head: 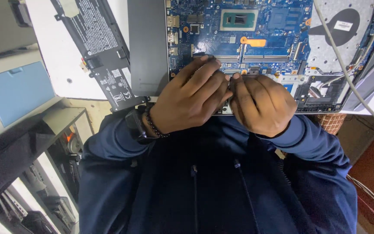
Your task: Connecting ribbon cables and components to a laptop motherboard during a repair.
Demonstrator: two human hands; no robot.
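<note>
Left hand [191,97] and right hand [262,104] side by side, touching, fingers curled down onto the near edge of the blue circuit board [239,30] in the opened laptop [148,47]. Whether either pinches something: cannot tell. Black battery pack [98,47] lies left of the laptop; grey cable [347,73] crosses at right.

- Opened laptop [256,56]: base cover off; blue circuit board [239,30] exposed, lying flat on the white table
- Memory slot [247,57]: long, metallic; at the board's near edge

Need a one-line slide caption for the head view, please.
Both hands, left and right, press together on an opened laptop's blue circuit board, a black battery beside it.
</note>
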